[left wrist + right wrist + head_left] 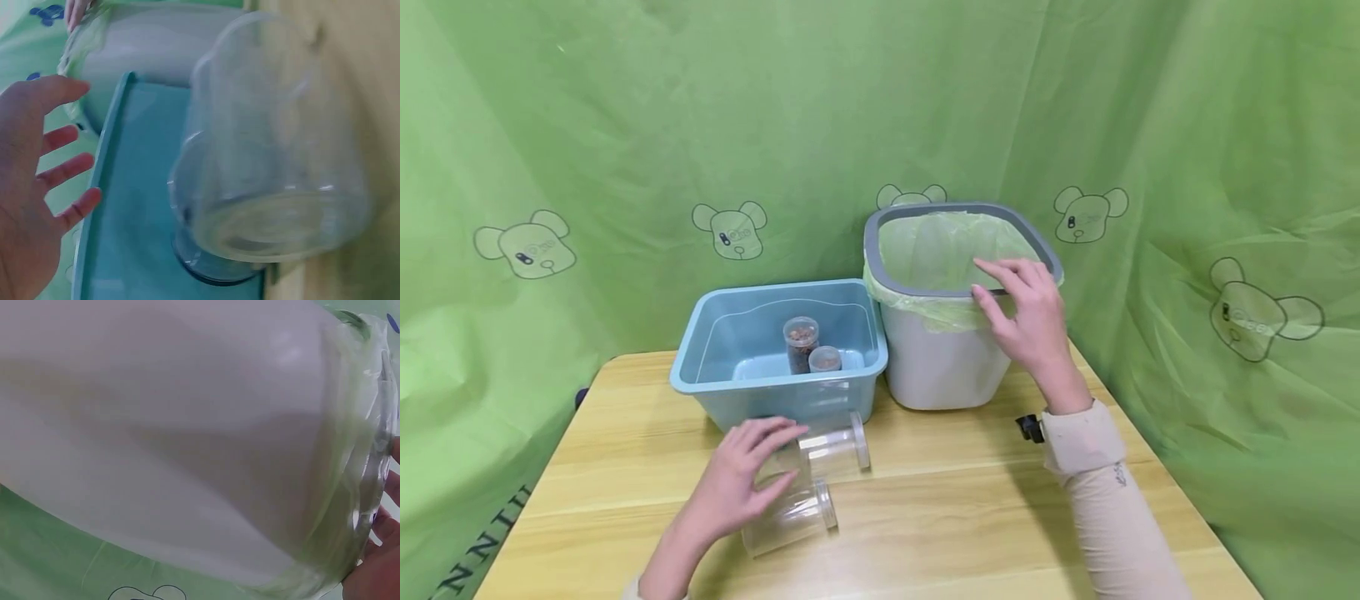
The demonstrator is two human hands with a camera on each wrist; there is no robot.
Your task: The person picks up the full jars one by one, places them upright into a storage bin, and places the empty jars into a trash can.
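Note:
Two clear plastic jars lie on their sides on the table, one nearer (790, 522) and one farther (835, 450), lids to the right. Over them hovers my left hand (741, 475), fingers parted and nothing in its grasp; the left wrist view has this hand (37, 156) apart from the large clear jar (281, 162). My right hand (1033, 321) is at the front rim of the bin (947, 358), its fingers spread over the edge and holding nothing. A thin green bag (925, 250) lines the bin. Whether the right fingers touch the rim is unclear.
Left of the bin stands a blue basin (722, 333). Inside it are two clear jars, a taller one (801, 342) with dark reddish-brown contents and a lower one (825, 358). A green curtain (805, 100) hangs behind and beside the wooden table (970, 517).

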